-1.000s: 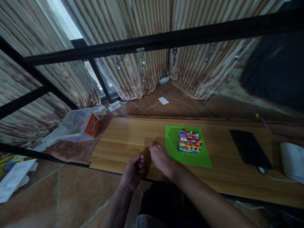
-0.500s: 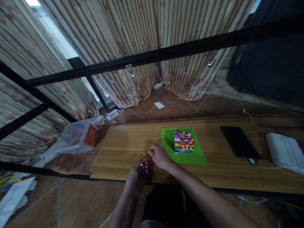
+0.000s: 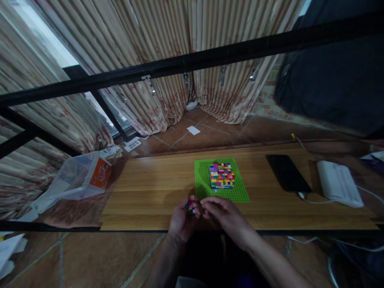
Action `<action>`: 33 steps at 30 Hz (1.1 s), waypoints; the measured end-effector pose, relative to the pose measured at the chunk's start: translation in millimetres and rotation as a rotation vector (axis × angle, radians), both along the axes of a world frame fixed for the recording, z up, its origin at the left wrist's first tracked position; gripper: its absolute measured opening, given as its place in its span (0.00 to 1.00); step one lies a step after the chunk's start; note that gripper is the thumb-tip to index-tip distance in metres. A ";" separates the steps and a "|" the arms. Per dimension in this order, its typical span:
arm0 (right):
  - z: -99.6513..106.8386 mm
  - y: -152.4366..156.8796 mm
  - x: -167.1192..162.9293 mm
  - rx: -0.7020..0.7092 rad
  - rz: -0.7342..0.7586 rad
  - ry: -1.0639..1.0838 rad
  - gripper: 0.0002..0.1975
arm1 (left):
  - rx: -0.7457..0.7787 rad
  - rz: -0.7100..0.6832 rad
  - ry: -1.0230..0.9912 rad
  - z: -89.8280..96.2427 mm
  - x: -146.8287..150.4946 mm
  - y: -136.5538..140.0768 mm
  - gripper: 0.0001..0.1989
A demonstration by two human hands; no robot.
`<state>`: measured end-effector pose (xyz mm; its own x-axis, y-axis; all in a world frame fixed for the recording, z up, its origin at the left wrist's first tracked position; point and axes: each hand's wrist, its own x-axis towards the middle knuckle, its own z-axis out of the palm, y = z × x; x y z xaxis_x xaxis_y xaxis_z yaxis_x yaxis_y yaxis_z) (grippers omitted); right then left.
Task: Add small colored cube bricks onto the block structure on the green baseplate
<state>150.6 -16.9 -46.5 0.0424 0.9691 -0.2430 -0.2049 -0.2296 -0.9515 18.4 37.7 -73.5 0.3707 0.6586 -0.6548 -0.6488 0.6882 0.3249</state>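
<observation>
My left hand (image 3: 183, 216) is cupped around several small toy bricks (image 3: 190, 207), some green, some pink or purple. Close beside it on the right, my right hand (image 3: 223, 214) has its thumb and fingers pinched together; whatever is between them is too small to make out. Both hands are above the table's near edge. Just beyond them lies a green baseplate (image 3: 201, 180) on the wooden table (image 3: 150, 188). A multicoloured block built of small bricks (image 3: 222, 176) stands on the plate.
A black phone or tablet (image 3: 288, 173) with a white cable lies to the right, beside a white box-shaped device (image 3: 340, 183). At the left is a clear plastic bin (image 3: 78, 178) with an orange label. A black metal bar (image 3: 168, 65) crosses behind the table.
My right hand has moved from over the table, left of the plate, back toward my body and now pinches beside my left hand. The whole view has shifted a little.
</observation>
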 end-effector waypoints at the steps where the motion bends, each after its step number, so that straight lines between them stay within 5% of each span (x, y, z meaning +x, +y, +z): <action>1: -4.0 -5.1 11.0 -0.032 -0.085 0.057 0.16 | -0.023 -0.021 -0.001 1.3 2.8 0.2 0.10; 7: -16.2 -16.9 53.6 -0.043 -0.368 0.175 0.20 | -0.018 -0.133 0.070 5.6 17.8 1.0 0.11; 19: -24.1 -2.4 60.0 0.092 -0.507 0.083 0.12 | 0.230 -0.308 0.205 -7.3 12.8 2.1 0.11; 33: -28.0 1.0 58.6 0.050 -0.527 0.122 0.12 | 0.207 -0.363 0.192 -7.7 9.8 1.7 0.12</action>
